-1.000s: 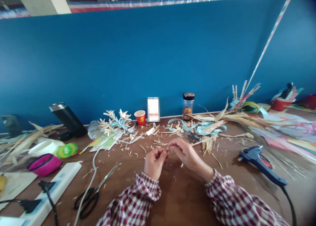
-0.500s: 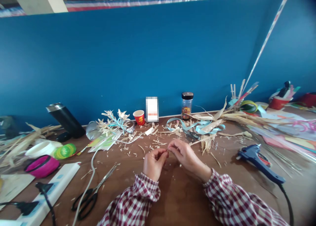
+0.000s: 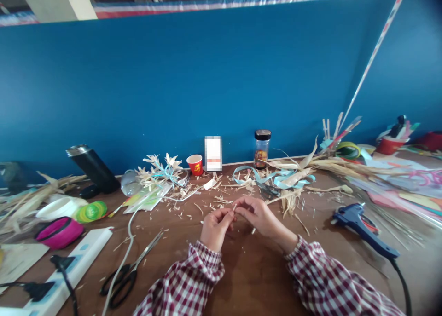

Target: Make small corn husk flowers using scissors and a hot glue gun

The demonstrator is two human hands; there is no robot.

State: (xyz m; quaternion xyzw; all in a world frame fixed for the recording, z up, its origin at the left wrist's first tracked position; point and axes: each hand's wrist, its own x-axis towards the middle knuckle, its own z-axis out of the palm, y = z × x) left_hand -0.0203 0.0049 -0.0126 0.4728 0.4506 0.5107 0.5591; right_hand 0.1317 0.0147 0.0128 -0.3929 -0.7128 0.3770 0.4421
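Observation:
My left hand [image 3: 214,228] and my right hand [image 3: 260,219] meet at the fingertips over the middle of the brown table. Both are closed in a pinch around a small pale strip [image 3: 235,207], which looks like dried husk; most of it is covered by the fingers. A short whitish end pokes out below my right hand. Just beyond the fingers lie husk scraps [image 3: 223,200], a light blue ribbon [image 3: 283,178] and a bunch of dry husk [image 3: 290,201].
Black-handled scissors [image 3: 127,274] and a white power strip [image 3: 86,247] lie on the left. At right rests a blue glue gun [image 3: 362,228] with its cord. Along the blue partition stand a red paper cup [image 3: 195,165], a lidded jar [image 3: 261,150] and a tilted black flask [image 3: 93,169]. Husk flowers [image 3: 160,171] lie beside the cup.
My fingertips have shifted slightly, and the pale strip shows more between them. A whitish end now appears below my right hand. Both arms stay nearly in place.

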